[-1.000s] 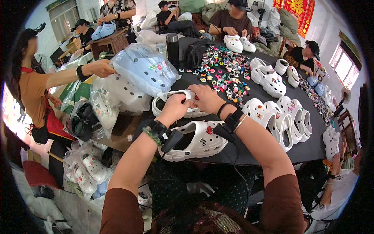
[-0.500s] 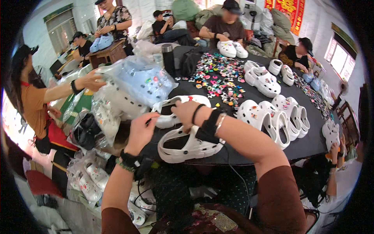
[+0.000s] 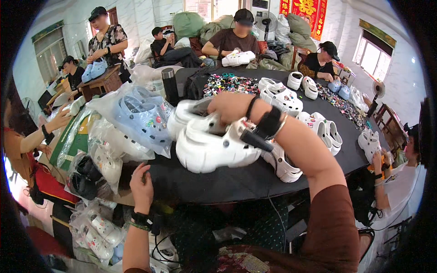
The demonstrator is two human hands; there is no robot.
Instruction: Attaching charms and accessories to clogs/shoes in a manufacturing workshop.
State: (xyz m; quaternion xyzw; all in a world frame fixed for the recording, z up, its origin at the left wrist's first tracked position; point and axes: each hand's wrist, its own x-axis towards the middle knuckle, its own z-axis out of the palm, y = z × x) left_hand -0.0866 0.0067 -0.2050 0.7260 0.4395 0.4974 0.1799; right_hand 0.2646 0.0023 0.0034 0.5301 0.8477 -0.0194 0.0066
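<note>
A pair of white foam clogs hangs tilted over the near part of the black-topped table. My right hand is closed on the clogs at their upper edges, and motion blurs them slightly. Their charms are mostly turned out of sight. By the table's front left edge, my left hand is raised with its fingers loosely apart, and nothing shows in it. Bagged light-blue clogs lie just beyond, on the left. More white clogs stand partly behind my right forearm.
Small colourful charms are heaped at the table's far side, near a dark flask. Decorated white clogs stand on the right. Bagged clogs lie low on the left. Several co-workers sit or stand around.
My right hand has lifted the white clogs off the table. My left hand has moved away from them, left and toward me. The view has shifted, and the co-worker on the left has drawn back.
</note>
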